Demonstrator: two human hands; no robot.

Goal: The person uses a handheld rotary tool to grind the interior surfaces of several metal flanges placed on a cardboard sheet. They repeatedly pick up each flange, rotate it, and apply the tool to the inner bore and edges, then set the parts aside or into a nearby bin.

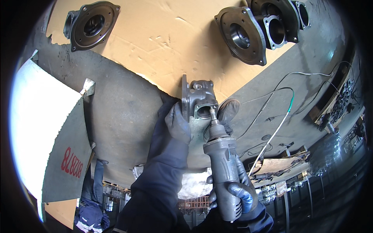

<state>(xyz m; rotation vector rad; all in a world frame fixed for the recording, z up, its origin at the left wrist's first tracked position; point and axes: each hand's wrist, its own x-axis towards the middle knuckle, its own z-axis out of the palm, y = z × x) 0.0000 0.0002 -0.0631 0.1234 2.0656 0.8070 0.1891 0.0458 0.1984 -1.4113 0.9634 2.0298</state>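
A dark grey cast metal housing with a flat flange stands at the front corner of the cardboard. My left hand, in a dark work glove, grips it by the flange at its left; some fingers are hidden behind it. Wrapped around the body of a grey die grinder is my right hand, its glove dark and blue. The grinder points up and away, and its tip meets the rim of the housing's round port. Just right of the port shows what looks like a dark work shoe.
Brown cardboard covers the far floor. A flanged casting sits far left; several more castings stand far right. Cables loop across the right floor. A white-and-grey panel rises at left, with a person beyond it.
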